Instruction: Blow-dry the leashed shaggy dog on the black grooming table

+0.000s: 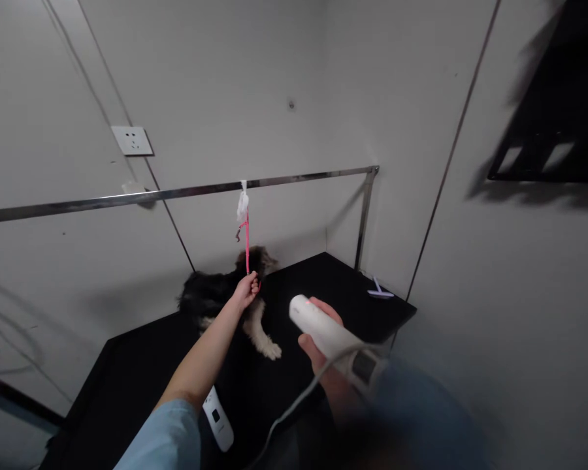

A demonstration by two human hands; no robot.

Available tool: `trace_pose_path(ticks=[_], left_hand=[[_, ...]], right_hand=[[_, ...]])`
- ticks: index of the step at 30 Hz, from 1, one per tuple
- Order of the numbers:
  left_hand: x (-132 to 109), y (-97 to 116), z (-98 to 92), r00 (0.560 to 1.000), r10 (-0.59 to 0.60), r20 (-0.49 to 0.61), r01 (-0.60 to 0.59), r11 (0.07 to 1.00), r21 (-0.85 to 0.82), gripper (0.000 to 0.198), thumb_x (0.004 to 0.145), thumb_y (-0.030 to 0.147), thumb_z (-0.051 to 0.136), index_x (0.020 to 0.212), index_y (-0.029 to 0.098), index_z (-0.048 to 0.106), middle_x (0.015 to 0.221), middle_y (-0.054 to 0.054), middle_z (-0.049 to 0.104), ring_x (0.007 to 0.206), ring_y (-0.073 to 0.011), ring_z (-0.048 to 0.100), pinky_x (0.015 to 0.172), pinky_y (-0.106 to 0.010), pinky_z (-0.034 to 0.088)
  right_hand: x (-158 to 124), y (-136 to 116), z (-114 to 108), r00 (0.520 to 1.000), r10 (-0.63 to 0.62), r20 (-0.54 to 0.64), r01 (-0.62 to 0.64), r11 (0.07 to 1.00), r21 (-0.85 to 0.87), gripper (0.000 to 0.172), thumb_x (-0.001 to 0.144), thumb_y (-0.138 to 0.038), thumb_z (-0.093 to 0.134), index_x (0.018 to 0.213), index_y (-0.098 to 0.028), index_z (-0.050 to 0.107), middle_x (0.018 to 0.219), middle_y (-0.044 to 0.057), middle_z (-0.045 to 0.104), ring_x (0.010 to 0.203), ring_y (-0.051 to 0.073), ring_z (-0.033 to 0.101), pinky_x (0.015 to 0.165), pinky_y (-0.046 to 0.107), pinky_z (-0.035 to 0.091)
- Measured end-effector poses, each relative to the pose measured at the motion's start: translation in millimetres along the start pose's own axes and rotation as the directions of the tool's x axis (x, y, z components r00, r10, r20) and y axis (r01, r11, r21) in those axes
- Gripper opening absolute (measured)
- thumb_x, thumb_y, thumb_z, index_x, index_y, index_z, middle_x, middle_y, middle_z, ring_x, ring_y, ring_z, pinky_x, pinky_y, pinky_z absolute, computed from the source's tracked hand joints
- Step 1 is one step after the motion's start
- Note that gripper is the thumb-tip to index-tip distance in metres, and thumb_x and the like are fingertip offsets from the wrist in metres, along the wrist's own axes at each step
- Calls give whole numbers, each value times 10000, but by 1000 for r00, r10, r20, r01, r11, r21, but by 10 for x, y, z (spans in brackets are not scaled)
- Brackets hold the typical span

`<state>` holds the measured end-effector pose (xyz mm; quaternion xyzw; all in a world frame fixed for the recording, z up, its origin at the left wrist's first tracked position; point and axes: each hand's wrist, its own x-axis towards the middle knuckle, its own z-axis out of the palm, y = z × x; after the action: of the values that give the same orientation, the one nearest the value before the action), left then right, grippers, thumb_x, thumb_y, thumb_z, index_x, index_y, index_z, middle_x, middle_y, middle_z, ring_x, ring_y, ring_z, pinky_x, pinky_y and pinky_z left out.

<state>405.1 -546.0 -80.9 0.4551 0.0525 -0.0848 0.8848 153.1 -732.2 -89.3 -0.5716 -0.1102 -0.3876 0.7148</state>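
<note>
A dog [215, 287] with a black back and pale legs is on the black table [294, 385] against the wall, its head partly hidden. My left hand [247, 289] is closed around the lower end of a pink lead [247, 245], right beside the dog's neck. The lead hangs from a metal bar and is tied there with white cloth [243, 199]. In my right hand [318, 352] is a white, rounded, corded handheld device [318, 323], pointing up and left, apart from the dog. A grey cord [298, 401] runs down from it. The nearer part of my right arm is blurred.
The metal bar [191, 192] crosses above the table, with an upright post [365, 219] at the right. A white device with a dark panel [218, 421] lies near my left forearm. A lavender brush-like tool [381, 294] sits at the right corner. A socket [132, 141] is on the wall.
</note>
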Motion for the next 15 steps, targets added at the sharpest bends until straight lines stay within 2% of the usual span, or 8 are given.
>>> trace_pose_path(ticks=[3, 6, 9, 11, 13, 15], left_hand=[[15, 136, -152, 998, 60, -25, -59, 997, 58, 273, 1010, 161, 566, 763, 182, 452, 546, 104, 366, 371, -11, 294, 350, -106, 196], [-11, 224, -303, 989, 142, -43, -135, 982, 129, 310, 984, 158, 592, 714, 186, 441, 542, 95, 383, 387, -23, 299, 372, -119, 216], [-85, 349, -488, 974, 223, -47, -208, 954, 214, 291, 904, 96, 667, 679, 178, 502, 551, 63, 457, 423, -51, 368, 404, -137, 262], [-149, 526, -672, 962, 271, -27, -249, 914, 320, 290, 797, 5, 729, 644, 175, 550, 561, 43, 497, 461, -76, 417, 432, -149, 297], [-211, 768, -917, 925, 379, 29, -334, 774, 538, 312, 719, -39, 767, 605, 180, 576, 581, 22, 524, 525, -106, 464, 494, -160, 352], [-257, 1003, -1198, 860, 502, 92, -372, 494, 786, 302, 763, 43, 763, 576, 191, 578, 605, -3, 547, 607, -147, 518, 594, -188, 413]], right_hand=[[-5, 4, 28, 995, 75, 68, -75, 997, 0, 657, 792, -374, 829, 1385, -283, 561, 1418, 92, 633, 1325, 297, 614, 1109, 485, 549], [-16, 21, 135, 994, 71, 88, -79, 993, 92, 682, 780, -440, 833, 1384, -304, 547, 1402, 84, 641, 1312, 305, 622, 1093, 509, 561], [-65, 21, 254, 979, 148, 138, -163, 981, 103, 674, 798, -428, 826, 1394, -301, 538, 1413, 92, 638, 1324, 305, 617, 1100, 508, 558], [-117, -14, 311, 965, 196, 175, -214, 972, 94, 666, 807, -412, 825, 1399, -298, 542, 1419, 94, 637, 1340, 308, 606, 1108, 502, 555], [-172, -78, 358, 956, 199, 214, -229, 966, 124, 660, 806, -441, 821, 1395, -303, 555, 1408, 90, 646, 1318, 313, 619, 1104, 509, 557], [-224, -151, 406, 945, 206, 253, -242, 963, 121, 639, 816, -450, 812, 1391, -309, 571, 1434, 85, 626, 1322, 314, 611, 1127, 514, 534]])
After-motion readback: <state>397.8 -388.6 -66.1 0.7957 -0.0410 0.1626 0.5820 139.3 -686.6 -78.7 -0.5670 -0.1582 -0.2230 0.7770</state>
